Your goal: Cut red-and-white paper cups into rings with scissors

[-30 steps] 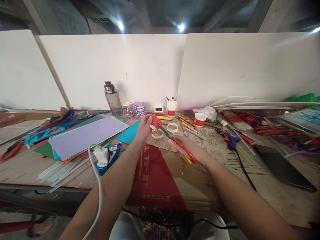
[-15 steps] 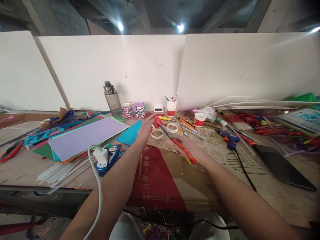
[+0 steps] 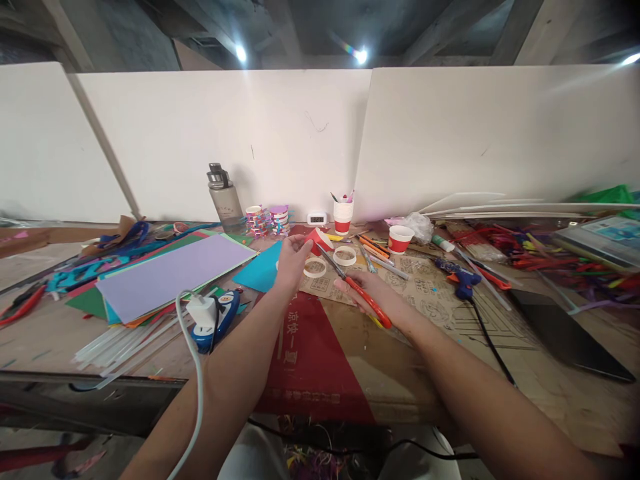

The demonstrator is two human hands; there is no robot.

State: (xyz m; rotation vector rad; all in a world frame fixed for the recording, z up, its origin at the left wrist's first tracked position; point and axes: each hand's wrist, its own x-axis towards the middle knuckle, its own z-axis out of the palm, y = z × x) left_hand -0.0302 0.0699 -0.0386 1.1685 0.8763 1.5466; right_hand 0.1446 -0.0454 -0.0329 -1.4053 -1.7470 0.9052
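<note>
My left hand [image 3: 293, 260] holds a small red paper cup [image 3: 319, 239], tilted, above the middle of the table. My right hand [image 3: 375, 297] grips orange-handled scissors [image 3: 357, 290]; their blades point up and left and the tip lies right beside the red cup. Two white paper rings [image 3: 345, 255] lie on the brown printed paper just beyond the hands, one under the scissor blades.
A purple sheet [image 3: 173, 270] on coloured papers lies left, with a white plug [image 3: 203, 310] and cable near it. A grey water bottle [image 3: 225, 198], a cup of pens [image 3: 343, 215], another red cup [image 3: 400, 238], a blue glue gun [image 3: 463, 280] and a dark tablet [image 3: 565, 333] stand around.
My left hand loosened on the red cup half a second ago, then took it again and lifted it slightly to the right. The scissors stayed nearly still.
</note>
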